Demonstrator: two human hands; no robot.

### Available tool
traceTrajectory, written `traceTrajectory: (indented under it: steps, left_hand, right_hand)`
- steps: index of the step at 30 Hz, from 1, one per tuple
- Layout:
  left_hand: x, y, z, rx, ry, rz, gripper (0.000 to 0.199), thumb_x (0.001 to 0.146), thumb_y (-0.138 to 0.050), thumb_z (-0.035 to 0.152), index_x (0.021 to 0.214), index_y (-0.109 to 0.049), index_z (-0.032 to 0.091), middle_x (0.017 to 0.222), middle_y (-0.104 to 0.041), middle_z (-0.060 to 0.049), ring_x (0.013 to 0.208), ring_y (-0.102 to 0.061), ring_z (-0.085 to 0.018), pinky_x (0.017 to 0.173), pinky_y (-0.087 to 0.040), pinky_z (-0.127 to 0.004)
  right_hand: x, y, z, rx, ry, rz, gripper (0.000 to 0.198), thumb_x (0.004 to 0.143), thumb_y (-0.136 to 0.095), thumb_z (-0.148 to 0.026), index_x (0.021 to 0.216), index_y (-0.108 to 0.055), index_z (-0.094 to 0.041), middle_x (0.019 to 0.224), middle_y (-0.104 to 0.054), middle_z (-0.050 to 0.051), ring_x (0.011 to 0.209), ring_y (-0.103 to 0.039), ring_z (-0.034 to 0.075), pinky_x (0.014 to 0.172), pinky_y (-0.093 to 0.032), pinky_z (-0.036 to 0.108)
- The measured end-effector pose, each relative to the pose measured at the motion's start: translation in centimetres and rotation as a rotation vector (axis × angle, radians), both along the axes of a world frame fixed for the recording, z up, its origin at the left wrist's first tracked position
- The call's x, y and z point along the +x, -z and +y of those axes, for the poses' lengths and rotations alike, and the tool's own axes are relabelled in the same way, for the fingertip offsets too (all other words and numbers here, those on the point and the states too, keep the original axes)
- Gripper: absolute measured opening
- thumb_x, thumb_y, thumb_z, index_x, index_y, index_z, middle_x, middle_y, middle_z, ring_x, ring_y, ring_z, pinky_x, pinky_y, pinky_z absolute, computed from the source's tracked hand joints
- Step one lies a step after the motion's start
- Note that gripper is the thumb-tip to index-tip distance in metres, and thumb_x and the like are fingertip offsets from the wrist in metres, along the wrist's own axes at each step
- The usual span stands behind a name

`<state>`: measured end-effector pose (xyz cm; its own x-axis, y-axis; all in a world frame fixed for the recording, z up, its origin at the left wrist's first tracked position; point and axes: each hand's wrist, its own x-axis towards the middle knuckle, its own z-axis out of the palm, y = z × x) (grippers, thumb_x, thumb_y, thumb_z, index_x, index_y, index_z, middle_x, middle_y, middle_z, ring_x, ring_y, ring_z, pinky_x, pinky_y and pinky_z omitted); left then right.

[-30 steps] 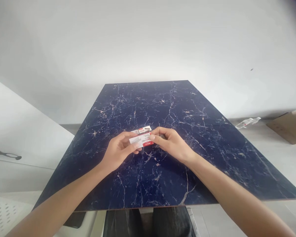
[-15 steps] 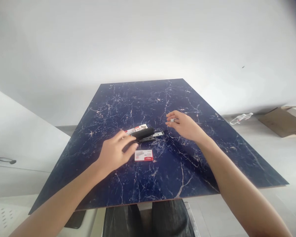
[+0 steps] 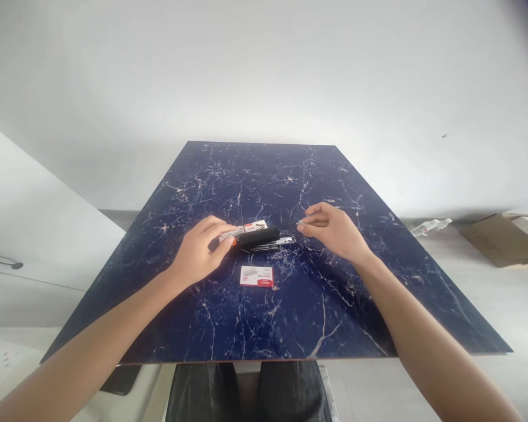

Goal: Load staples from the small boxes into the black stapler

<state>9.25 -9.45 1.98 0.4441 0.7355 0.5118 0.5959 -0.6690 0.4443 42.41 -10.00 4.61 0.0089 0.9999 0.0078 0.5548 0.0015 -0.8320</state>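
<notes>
On the dark blue marbled table [image 3: 264, 328] lies a black stapler [image 3: 259, 236], its silver magazine [image 3: 286, 241] sticking out at the right end. My left hand [image 3: 201, 246] holds the stapler's rear end between thumb and fingers, close to a bit of orange. My right hand [image 3: 330, 228] pinches a small silvery strip of staples [image 3: 300, 223] just right of the magazine, without touching it. Behind the stapler is a long white and red box [image 3: 256, 225], partly covered by it and my left hand. Nearer me lies a small white and red staple box [image 3: 256, 276].
A white wall [image 3: 264, 70] rises behind the table. On the floor to the right lie a clear plastic bottle [image 3: 426, 227] and a cardboard box [image 3: 495, 239]. A white cabinet [image 3: 26, 217] stands at the left, and a black flat object [image 3: 121, 380] is below the table edge.
My left hand has closed on the stapler's rear end. My right hand has turned slightly, and the strip of staples now points toward the magazine. The camera view has shifted a little.
</notes>
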Motion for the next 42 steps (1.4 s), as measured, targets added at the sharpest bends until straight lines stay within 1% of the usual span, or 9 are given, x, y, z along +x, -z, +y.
traceTrajectory:
  steps: [3,6,9,13,17,20,25,33,42]
  left_hand:
    - [-0.1,0.0,0.1,0.024,-0.001,0.010,0.021,0.100,-0.056,0.028,0.115,-0.069,0.021,0.109,-0.069,-0.007,0.098,-0.066,-0.021,0.080,-0.054,-0.032]
    - [-0.2,0.0,0.2,0.028,0.004,0.019,0.021,0.099,-0.057,0.027,0.114,-0.069,0.021,0.109,-0.069,-0.007,0.098,-0.066,-0.021,0.080,-0.054,-0.033]
    - [-0.1,0.0,0.2,0.023,-0.003,0.034,0.021,0.099,-0.057,0.027,0.114,-0.069,0.021,0.109,-0.069,-0.008,0.099,-0.066,-0.021,0.080,-0.055,-0.033]
    - [-0.1,0.1,0.1,0.022,-0.012,0.038,0.021,0.099,-0.056,0.028,0.114,-0.069,0.022,0.110,-0.069,-0.008,0.100,-0.066,-0.022,0.080,-0.055,-0.034]
    - [0.0,0.1,0.1,0.029,-0.011,0.044,0.020,0.099,-0.055,0.028,0.113,-0.069,0.022,0.109,-0.070,-0.008,0.101,-0.065,-0.022,0.080,-0.056,-0.035]
    - [0.0,0.2,0.1,0.036,-0.006,0.049,0.020,0.099,-0.055,0.027,0.112,-0.069,0.022,0.110,-0.069,-0.008,0.101,-0.065,-0.022,0.082,-0.055,-0.036]
    - [0.0,0.3,0.2,0.024,0.020,0.070,0.020,0.099,-0.055,0.028,0.112,-0.069,0.022,0.111,-0.069,-0.007,0.102,-0.065,-0.023,0.085,-0.055,-0.037]
    - [-0.1,0.5,0.2,-0.020,0.039,0.111,0.023,0.099,-0.054,0.028,0.115,-0.070,0.023,0.114,-0.070,-0.008,0.106,-0.064,-0.025,0.089,-0.056,-0.042]
    - [0.0,0.4,0.1,-0.024,0.053,0.119,0.022,0.101,-0.053,0.028,0.117,-0.068,0.023,0.114,-0.069,-0.007,0.105,-0.064,-0.025,0.091,-0.055,-0.042]
  right_hand:
    - [0.0,0.3,-0.2,0.032,-0.072,-0.007,0.026,0.082,-0.077,-0.045,0.096,-0.074,-0.024,0.103,-0.079,0.008,0.093,-0.075,0.027,0.088,-0.058,0.046]
    - [-0.5,0.6,-0.5,-0.013,-0.137,0.028,0.025,0.080,-0.079,-0.043,0.098,-0.078,-0.026,0.106,-0.079,0.006,0.094,-0.075,0.027,0.088,-0.059,0.045]
    - [-1.0,0.8,-0.7,-0.030,-0.149,0.039,0.023,0.080,-0.079,-0.039,0.100,-0.079,-0.027,0.100,-0.079,0.005,0.090,-0.076,0.026,0.084,-0.060,0.043]
    - [-1.5,0.9,-1.0,0.084,-0.160,0.008,0.019,0.084,-0.076,-0.039,0.098,-0.080,-0.028,0.101,-0.079,0.004,0.088,-0.074,0.025,0.085,-0.060,0.043]
    - [-1.8,1.3,-0.8,0.171,-0.185,-0.144,0.012,0.083,-0.077,-0.039,0.091,-0.081,-0.030,0.104,-0.078,0.003,0.095,-0.070,0.026,0.089,-0.056,0.045]
    - [-1.7,1.9,-0.5,0.159,-0.197,-0.194,0.011,0.082,-0.078,-0.039,0.090,-0.081,-0.031,0.104,-0.077,0.002,0.099,-0.069,0.025,0.091,-0.054,0.043]
    - [-1.5,2.3,-0.3,0.133,-0.203,-0.164,0.014,0.083,-0.077,-0.042,0.091,-0.081,-0.031,0.105,-0.077,0.000,0.098,-0.069,0.023,0.091,-0.053,0.041]
    - [-1.7,2.1,-0.4,0.138,-0.219,-0.164,0.009,0.083,-0.075,-0.037,0.086,-0.081,-0.031,0.104,-0.078,0.000,0.096,-0.069,0.024,0.092,-0.053,0.042]
    - [-1.9,2.0,-0.3,0.108,-0.234,-0.098,0.006,0.082,-0.076,-0.034,0.084,-0.080,-0.030,0.104,-0.078,-0.001,0.093,-0.069,0.024,0.092,-0.052,0.043]
